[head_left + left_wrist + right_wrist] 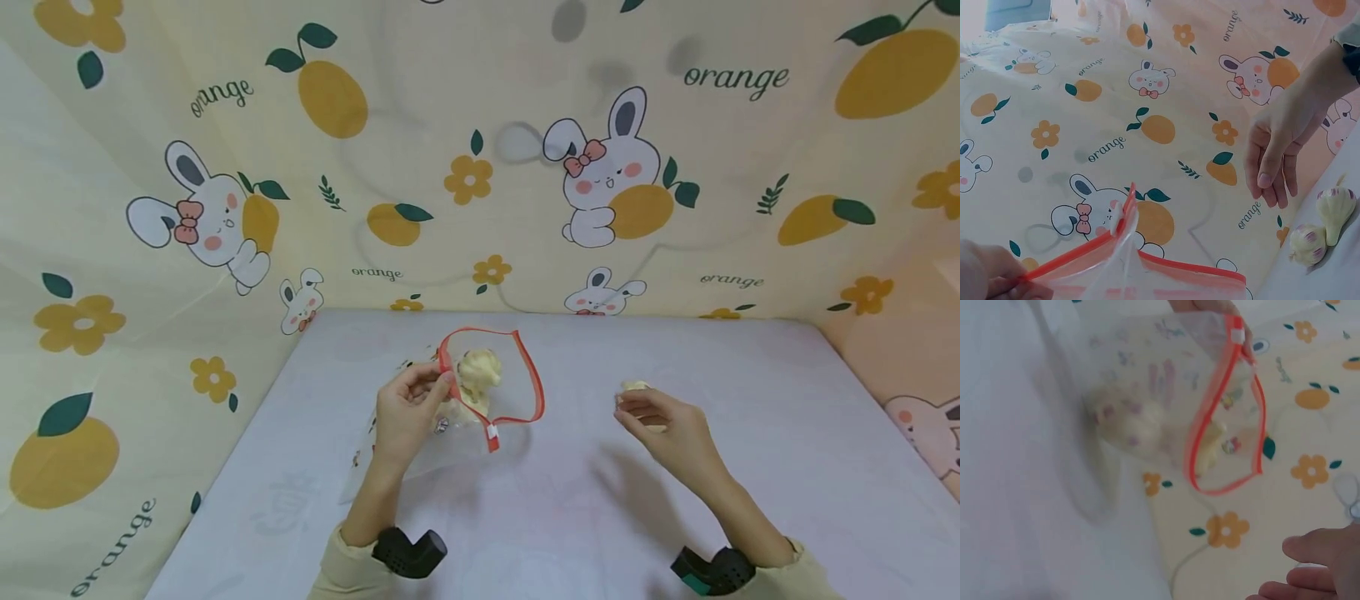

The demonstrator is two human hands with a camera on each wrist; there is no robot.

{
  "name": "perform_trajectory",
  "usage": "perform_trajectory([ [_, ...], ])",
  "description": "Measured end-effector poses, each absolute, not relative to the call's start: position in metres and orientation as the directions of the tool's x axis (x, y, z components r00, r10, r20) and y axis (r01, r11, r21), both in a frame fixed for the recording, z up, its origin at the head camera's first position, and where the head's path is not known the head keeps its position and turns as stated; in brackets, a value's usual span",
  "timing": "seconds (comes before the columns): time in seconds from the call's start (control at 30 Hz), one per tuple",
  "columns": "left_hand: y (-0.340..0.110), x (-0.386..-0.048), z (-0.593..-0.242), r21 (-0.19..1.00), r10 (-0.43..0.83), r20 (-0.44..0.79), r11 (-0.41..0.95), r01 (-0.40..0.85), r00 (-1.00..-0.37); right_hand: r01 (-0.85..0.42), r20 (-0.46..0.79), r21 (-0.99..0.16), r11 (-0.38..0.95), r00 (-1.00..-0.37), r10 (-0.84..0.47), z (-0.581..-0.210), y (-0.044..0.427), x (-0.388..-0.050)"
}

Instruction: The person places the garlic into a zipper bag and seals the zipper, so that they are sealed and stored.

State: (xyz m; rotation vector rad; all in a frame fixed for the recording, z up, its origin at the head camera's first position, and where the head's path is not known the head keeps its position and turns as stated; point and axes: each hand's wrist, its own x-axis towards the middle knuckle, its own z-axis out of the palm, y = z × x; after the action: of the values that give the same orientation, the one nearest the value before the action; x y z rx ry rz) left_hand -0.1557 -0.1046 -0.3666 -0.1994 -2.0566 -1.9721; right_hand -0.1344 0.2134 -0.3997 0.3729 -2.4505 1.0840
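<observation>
Well apart above the white table (570,533), the person's two hands are doing different things. The left hand (405,412), left of the middle and in the half toward the far edge, pinches the red rim (536,375) of a clear zip bag (1175,400) between thumb and fingers. The bag's mouth stands spread open and faces toward the table's right side, with a white slider (492,432) at the rim's near corner; small printed figures show on the plastic. Inside lies pale garlic: one bulb (480,367) shows through the mouth in the head view, and purple-marked shapes show blurred through the plastic in the right wrist view, so an exact count cannot be told. The right hand (671,429), right of the middle and also nearer the far edge, holds nothing; its fingers hang loosely bent, the thumb apart from them in the right wrist view. Near it, on the table, sit two loose garlic bulbs (1322,228), side by side, though whether they touch is hard to tell. In the head view the fingers partly cover them, but the left wrist view shows a gap between hand and garlic. Each wrist wears a black camera (408,552) at the end of a cream sleeve (348,567). Past the far edge rises a cream cloth (480,83) printed with rabbits, oranges and flowers.
</observation>
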Motion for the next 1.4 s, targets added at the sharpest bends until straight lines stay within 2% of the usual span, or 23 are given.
perform_trajectory([
  [0.13,-0.105,-0.155,-0.366,0.958,-0.093,0.286,0.054,0.282,-0.954,-0.366,0.442,-0.64,0.676,-0.895,-0.066,-0.398,0.225,-0.134],
  [0.5,-0.105,-0.157,-0.366,0.964,-0.083,0.262,0.071,0.257,-0.962,-0.328,0.424,-0.591,0.737,-0.904,-0.062,-0.401,0.246,-0.132],
  [0.87,-0.105,-0.157,-0.365,0.965,-0.101,0.26,0.065,0.255,-0.96,-0.391,0.516,-0.562,0.729,-0.854,-0.06,-0.416,0.269,-0.131],
  [1.17,-0.105,-0.157,-0.366,0.962,-0.099,0.27,0.056,0.266,-0.958,-0.339,0.473,-0.572,0.747,-0.88,-0.037,-0.421,0.28,-0.132],
  [1.4,-0.105,-0.157,-0.367,0.965,-0.097,0.263,0.044,0.26,-0.96,-0.268,0.366,-0.59,0.762,-0.929,-0.044,-0.422,0.285,-0.132],
])
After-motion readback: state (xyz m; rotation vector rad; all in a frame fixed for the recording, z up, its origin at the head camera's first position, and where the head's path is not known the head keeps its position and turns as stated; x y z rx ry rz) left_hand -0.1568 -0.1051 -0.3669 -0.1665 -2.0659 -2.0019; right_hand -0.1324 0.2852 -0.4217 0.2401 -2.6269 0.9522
